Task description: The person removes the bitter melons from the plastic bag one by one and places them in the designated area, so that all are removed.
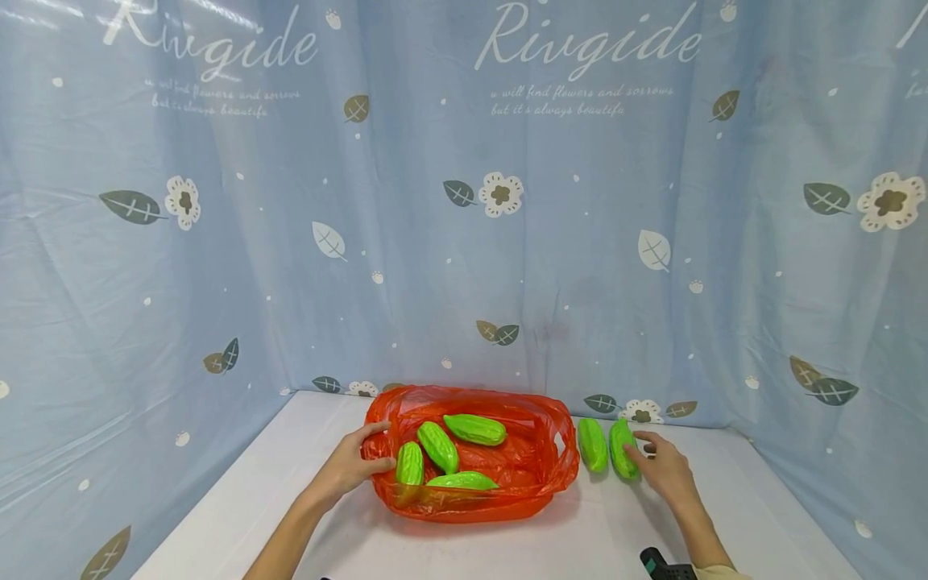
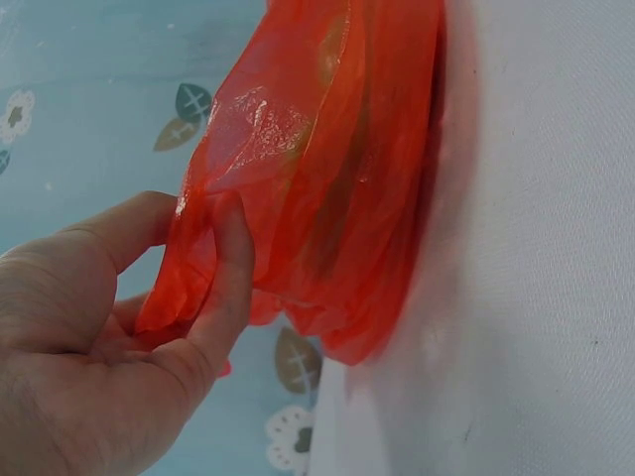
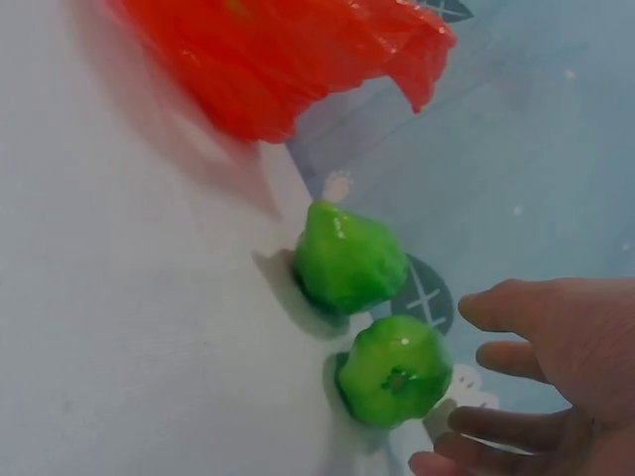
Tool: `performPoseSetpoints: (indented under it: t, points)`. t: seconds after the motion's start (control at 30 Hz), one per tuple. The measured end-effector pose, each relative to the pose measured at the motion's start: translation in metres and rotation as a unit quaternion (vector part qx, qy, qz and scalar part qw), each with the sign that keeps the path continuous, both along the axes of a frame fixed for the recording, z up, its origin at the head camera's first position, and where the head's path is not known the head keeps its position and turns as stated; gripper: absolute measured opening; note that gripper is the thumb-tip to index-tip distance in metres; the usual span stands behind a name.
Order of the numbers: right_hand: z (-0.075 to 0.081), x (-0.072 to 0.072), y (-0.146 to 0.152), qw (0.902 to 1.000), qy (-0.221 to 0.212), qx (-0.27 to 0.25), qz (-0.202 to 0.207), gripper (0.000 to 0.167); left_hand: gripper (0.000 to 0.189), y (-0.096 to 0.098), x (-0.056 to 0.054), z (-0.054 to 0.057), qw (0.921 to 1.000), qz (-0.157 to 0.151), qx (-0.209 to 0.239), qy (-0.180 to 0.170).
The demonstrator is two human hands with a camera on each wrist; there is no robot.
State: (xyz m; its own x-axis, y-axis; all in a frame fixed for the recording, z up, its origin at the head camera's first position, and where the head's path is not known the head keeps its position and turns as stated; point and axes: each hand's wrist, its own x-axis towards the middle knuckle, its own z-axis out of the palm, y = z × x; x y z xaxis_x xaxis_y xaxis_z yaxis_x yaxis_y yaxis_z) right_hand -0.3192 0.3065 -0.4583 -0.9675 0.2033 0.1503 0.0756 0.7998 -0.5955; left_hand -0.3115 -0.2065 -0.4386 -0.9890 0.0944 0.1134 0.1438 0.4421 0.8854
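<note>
A red plastic bag (image 1: 500, 509) lies spread wide on the table, its mouth facing up. Several bright green ridged gourds, like toy bitter melons (image 1: 474, 429), lie inside it. My left hand (image 1: 353, 466) pinches the bag's left rim between thumb and fingers; the left wrist view shows the thin film (image 2: 298, 178) held there. Right of the bag, two more gourds stand side by side, an inner one (image 1: 593, 445) and an outer one (image 1: 622, 449). My right hand (image 1: 665, 467) is at the outer gourd (image 3: 395, 370), fingers spread; whether they touch it I cannot tell.
A white table (image 1: 565, 548) carries everything. Blue printed curtains (image 1: 536, 242) rise behind and on both sides, close to the table's back edge. A dark device (image 1: 663, 566) shows by the right wrist.
</note>
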Motion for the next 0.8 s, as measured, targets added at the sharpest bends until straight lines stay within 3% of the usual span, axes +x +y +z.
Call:
performPoseSetpoints:
  t: [0.3,0.8]
  points:
    - [0.010,0.004,-0.004,0.9991,0.037,0.016,0.010,0.053,0.065,-0.001,0.001,0.001,1.0000,-0.004,0.002,0.000]
    - [0.050,0.022,-0.027,0.9958,0.061,0.035,0.059,0.050,0.066,0.000,0.002,0.001,0.9999,-0.011,0.007,0.000]
